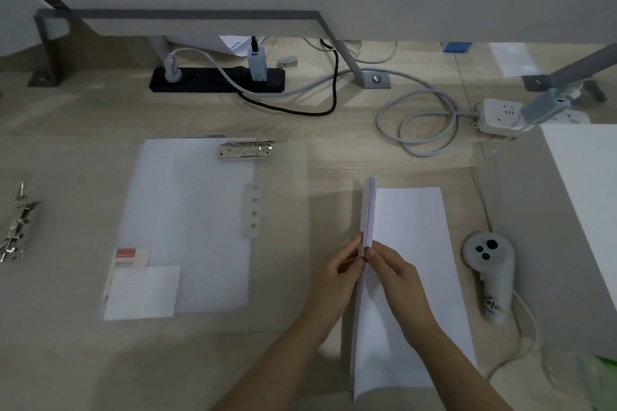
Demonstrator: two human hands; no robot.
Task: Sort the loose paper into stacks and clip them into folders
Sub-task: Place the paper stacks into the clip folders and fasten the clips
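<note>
Here left hand (343,262) and right hand (392,266) pinch the paper stack (412,220)

Office workspace: wood-grain counter (350,130) with black power strip (217,80), white power strip (500,117), coiled cables (420,123), clear folder (187,227) with metal clip (247,149), paper.

No legible text, red label (126,253) on folder (282,260) blurred, controller (489,274) logo unreadable
</note>
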